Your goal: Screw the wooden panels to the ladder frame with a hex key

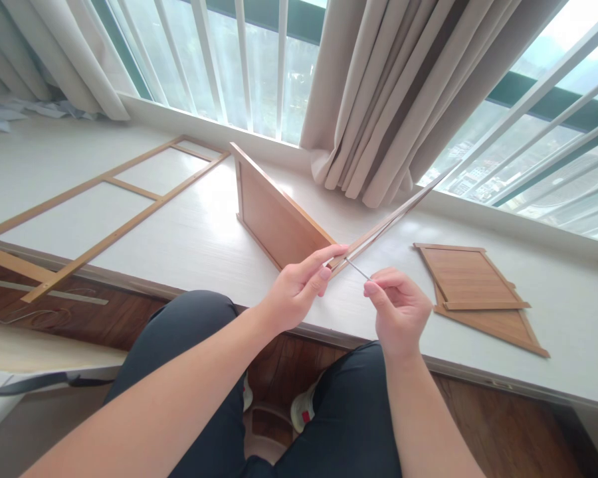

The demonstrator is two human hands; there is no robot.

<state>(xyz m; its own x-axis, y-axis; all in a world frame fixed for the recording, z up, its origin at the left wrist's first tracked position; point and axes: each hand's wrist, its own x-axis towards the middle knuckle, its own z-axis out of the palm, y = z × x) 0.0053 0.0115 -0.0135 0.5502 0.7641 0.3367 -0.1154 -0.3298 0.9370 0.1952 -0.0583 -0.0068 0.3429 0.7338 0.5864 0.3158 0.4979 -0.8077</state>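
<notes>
A brown wooden panel with raised edge strips stands on its edge on the white ledge. At its near end it meets a long wooden frame, seen almost edge-on and slanting away to the upper right. My left hand grips the corner where the two meet, thumb and fingers closed around it. Between the thumb and fingers of my right hand is a thin metal hex key. The far tip of the key touches the frame near the corner, beside my left fingertips.
An open wooden ladder-like frame lies on the left of the white ledge, one end past its front edge. Two slatted panels are stacked at right. Curtains and a barred window stand behind.
</notes>
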